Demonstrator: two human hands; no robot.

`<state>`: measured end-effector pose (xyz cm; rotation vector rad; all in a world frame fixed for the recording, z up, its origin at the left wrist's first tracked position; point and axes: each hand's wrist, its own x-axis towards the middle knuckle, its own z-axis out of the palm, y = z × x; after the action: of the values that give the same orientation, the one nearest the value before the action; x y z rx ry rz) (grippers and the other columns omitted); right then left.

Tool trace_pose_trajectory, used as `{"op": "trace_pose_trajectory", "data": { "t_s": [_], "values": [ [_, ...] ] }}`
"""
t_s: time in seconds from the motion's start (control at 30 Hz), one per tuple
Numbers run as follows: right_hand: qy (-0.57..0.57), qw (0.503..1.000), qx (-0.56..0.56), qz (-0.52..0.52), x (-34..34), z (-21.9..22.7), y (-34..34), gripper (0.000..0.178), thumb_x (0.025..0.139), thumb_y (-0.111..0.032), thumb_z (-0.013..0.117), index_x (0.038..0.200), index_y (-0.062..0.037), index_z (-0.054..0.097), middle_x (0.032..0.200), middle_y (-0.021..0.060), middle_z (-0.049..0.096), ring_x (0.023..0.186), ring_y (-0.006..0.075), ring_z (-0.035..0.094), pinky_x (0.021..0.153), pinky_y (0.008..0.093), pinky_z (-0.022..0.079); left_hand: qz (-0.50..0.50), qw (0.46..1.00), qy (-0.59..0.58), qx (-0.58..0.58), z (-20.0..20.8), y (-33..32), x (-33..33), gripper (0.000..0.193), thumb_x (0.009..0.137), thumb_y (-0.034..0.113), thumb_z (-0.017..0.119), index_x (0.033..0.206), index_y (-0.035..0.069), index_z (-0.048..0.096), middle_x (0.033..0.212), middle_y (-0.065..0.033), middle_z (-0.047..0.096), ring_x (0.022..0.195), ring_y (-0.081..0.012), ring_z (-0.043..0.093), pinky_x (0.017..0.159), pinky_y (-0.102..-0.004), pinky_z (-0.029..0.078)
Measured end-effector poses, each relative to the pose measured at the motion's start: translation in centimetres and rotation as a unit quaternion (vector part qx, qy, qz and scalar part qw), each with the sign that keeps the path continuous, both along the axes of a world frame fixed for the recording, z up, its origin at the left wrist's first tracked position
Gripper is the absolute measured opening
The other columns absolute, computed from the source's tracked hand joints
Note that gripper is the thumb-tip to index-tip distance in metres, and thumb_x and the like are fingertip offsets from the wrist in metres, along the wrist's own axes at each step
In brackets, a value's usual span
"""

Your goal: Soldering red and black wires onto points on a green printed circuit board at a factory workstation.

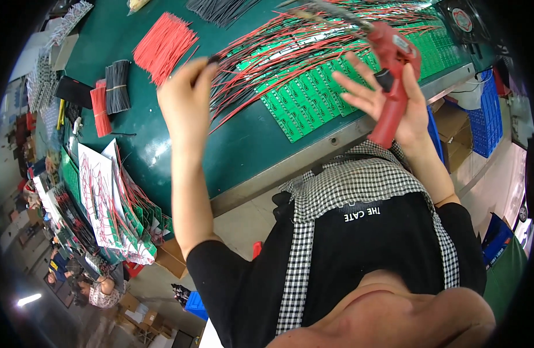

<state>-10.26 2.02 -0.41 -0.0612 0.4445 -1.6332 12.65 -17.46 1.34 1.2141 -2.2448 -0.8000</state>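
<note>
My right hand [414, 116] holds a red soldering gun [389, 119] by its handle, between thumb and palm, with the other fingers spread. Its metal front end points to the upper left, above the boards, and is blurred. Beneath it lie green circuit board panels [299, 107] with many red and black wires [261, 64] across them. At the left ends of these wires is my left hand [186, 95], its fingers pinched together. Something small and dark shows at its fingertips; I cannot tell what it is. A loose pile of red wires [164, 47] lies just beyond that hand.
Bundles of black wires [117, 86] and red wires [100, 110] lie left on the green table [243, 162]. Wired boards with white sheets [99, 191] stand at its left edge. A black fan [461, 22] is far right; a blue crate [486, 119] stands beside the table.
</note>
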Motion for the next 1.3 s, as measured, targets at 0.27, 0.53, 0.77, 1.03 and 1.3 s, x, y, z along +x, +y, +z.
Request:
{"op": "trace_pose_trajectory", "data": {
  "t_s": [0.27,0.53,0.77,1.03,1.3],
  "values": [
    [-0.015,0.999,-0.003,-0.043,-3.0,-1.3,5.0,0.067,0.089,-0.039,0.045,0.140,-0.0191,0.006,0.144,0.0178,0.008,0.131,0.0435,0.007,0.102,0.0595,0.021,-0.154,0.988,-0.015,0.026,-4.0,-6.2,-7.8,0.020,0.073,0.014,0.064,0.086,-0.001,0.066,0.071,-0.0138,0.064,0.060,-0.0197,0.061,0.059,-0.0290,0.046],
    [-0.023,0.999,-0.008,-0.043,-4.0,-1.7,5.7,0.071,0.088,-0.037,0.048,0.140,-0.0191,0.004,0.144,0.0191,0.005,0.131,0.0448,0.005,0.102,0.0599,0.020,-0.159,0.986,0.010,0.049,-4.4,-5.1,-9.6,0.019,0.073,0.014,0.065,0.085,0.000,0.066,0.074,-0.0137,0.065,0.064,-0.0194,0.063,0.062,-0.0285,0.047],
    [-0.028,0.999,-0.012,-0.039,-4.0,-1.8,5.8,0.068,0.088,-0.037,0.047,0.140,-0.0188,0.006,0.144,0.0212,0.005,0.129,0.0476,0.005,0.101,0.0599,0.022,-0.170,0.985,-0.006,0.039,-4.2,-4.5,-9.9,0.019,0.074,0.015,0.065,0.086,0.000,0.066,0.076,-0.0151,0.065,0.065,-0.0213,0.063,0.063,-0.0283,0.047],
    [-0.030,0.999,-0.003,-0.041,-3.5,-1.5,5.5,0.069,0.089,-0.038,0.046,0.140,-0.0182,0.004,0.144,0.0213,0.005,0.130,0.0474,0.005,0.100,0.0595,0.025,-0.119,0.992,-0.012,-0.029,-2.0,-4.4,-8.3,0.021,0.077,0.013,0.064,0.089,-0.003,0.065,0.074,-0.0079,0.066,0.064,-0.0089,0.058,0.060,-0.0219,0.044],
    [-0.020,0.999,0.017,-0.021,-4.2,-1.1,5.3,0.070,0.089,-0.037,0.046,0.140,-0.0165,0.002,0.144,0.0207,0.003,0.130,0.0451,0.005,0.101,0.0570,0.025,-0.107,0.957,-0.105,0.247,1.2,3.2,1.7,0.015,0.074,0.004,0.063,0.085,-0.006,0.064,0.067,-0.0118,0.064,0.062,-0.0116,0.060,0.057,-0.0239,0.045]
  ]
}}
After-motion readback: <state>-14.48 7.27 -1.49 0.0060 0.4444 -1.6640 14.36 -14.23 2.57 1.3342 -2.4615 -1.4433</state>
